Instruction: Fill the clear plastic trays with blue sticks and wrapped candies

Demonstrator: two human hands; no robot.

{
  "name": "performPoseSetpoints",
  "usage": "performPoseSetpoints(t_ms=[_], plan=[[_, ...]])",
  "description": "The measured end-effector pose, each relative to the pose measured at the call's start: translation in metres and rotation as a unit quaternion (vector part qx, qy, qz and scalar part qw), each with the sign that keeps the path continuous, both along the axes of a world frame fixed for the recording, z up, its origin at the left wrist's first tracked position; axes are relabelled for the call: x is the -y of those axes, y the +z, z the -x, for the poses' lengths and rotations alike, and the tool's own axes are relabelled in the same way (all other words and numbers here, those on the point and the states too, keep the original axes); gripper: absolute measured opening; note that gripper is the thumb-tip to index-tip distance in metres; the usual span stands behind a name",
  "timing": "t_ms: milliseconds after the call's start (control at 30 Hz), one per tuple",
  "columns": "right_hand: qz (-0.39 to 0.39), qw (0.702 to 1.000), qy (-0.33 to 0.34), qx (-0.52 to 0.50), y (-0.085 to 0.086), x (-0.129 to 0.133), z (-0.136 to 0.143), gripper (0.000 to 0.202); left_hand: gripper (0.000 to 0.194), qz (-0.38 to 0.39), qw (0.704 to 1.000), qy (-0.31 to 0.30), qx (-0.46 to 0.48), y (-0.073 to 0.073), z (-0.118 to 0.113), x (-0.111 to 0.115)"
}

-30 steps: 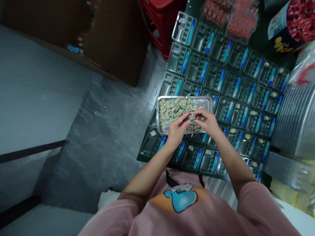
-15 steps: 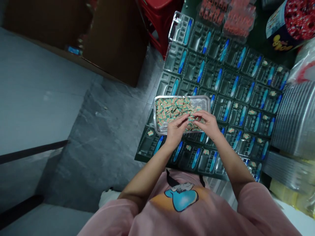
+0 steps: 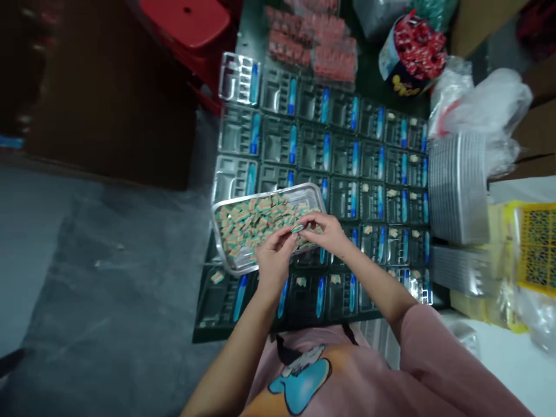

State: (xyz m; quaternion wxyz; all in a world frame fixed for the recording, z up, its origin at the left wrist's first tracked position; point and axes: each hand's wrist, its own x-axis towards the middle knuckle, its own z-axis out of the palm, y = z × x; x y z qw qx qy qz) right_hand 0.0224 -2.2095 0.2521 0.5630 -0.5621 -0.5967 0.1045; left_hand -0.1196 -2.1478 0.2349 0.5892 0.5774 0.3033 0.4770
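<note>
Over a clear plastic tray heaped with small striped orange, white and green pieces, my two hands meet fingertip to fingertip. My left hand pinches a few of these striped pieces from the left. From the other side, my right hand grips the same pieces between thumb and fingers. The exact number held is hard to make out. The tray rests at a slant on rows of clear blister trays, each with a blue pen-like stick. Some blister trays also hold a striped piece.
Red-filled clear packs and a bucket of red wrapped items stand at the far side. Stacked clear trays and a yellow basket are on the right. A red stool and a cardboard box stand left.
The view has shifted and turned, so the table now sits further left and straighter. Both hands still pinch the pieces above the tray, fingertips close together.
</note>
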Motion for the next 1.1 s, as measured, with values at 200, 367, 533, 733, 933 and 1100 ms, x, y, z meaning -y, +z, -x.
performPoseSetpoints(t_ms=[200, 367, 533, 733, 933, 1100], plan=[[0.005, 1.000, -0.021, -0.018, 0.005, 0.028, -0.043, 0.014, 0.038, 0.017, 0.996, -0.088, 0.000, 0.006, -0.027, 0.014], [-0.002, 0.975, -0.208, -0.073, 0.017, 0.058, -0.164, 0.023, 0.041, 0.013, 0.995, -0.097, -0.006, 0.008, -0.036, 0.018], [-0.025, 0.915, -0.388, -0.110, 0.030, 0.059, -0.306, 0.024, 0.039, 0.018, 0.996, -0.082, -0.010, 0.001, -0.040, 0.016], [0.105, 0.902, -0.418, -0.010, 0.042, 0.028, -0.376, 0.014, 0.039, 0.009, 0.997, -0.067, -0.033, 0.003, -0.047, 0.019], [0.200, 0.901, -0.385, 0.025, 0.049, 0.016, -0.392, 0.012, 0.039, 0.007, 0.997, -0.066, -0.047, 0.010, -0.055, 0.022], [0.246, 0.893, -0.373, 0.052, 0.054, 0.013, -0.400, 0.014, 0.039, 0.002, 0.996, -0.071, -0.060, 0.007, -0.058, 0.020]])
